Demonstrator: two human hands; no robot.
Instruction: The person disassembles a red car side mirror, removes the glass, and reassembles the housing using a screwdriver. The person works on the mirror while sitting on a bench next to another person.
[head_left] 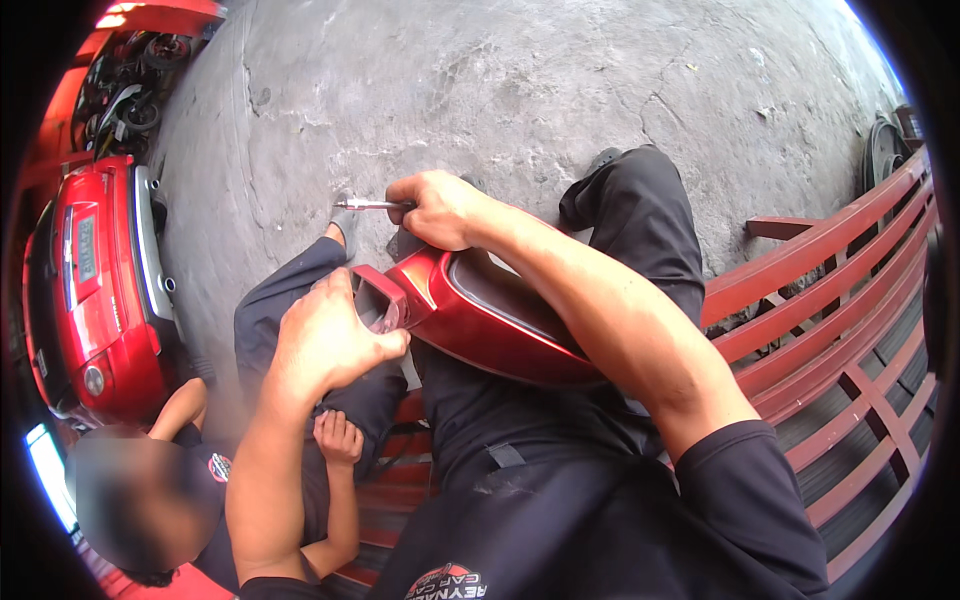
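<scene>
A glossy red car part that looks like a side mirror (475, 338), with a dark inset face, lies across my lap. Around its squared, hollow left end my left hand (322, 335) is closed, thumb along the near side. My right hand (442, 208) is wrapped round a slim hand tool (372, 205) with a silver shaft and a dark handle. The shaft points left, above the red part and apart from it. My right forearm passes over the part's far right portion and hides some of it.
A seated co-worker (335, 437) is close on my left. Beyond them stands a red car (105, 290). Red slatted bench bars (820, 280) run along my right. Motorcycles (135, 110) stand at the far left, and grey concrete floor (560, 80) stretches ahead.
</scene>
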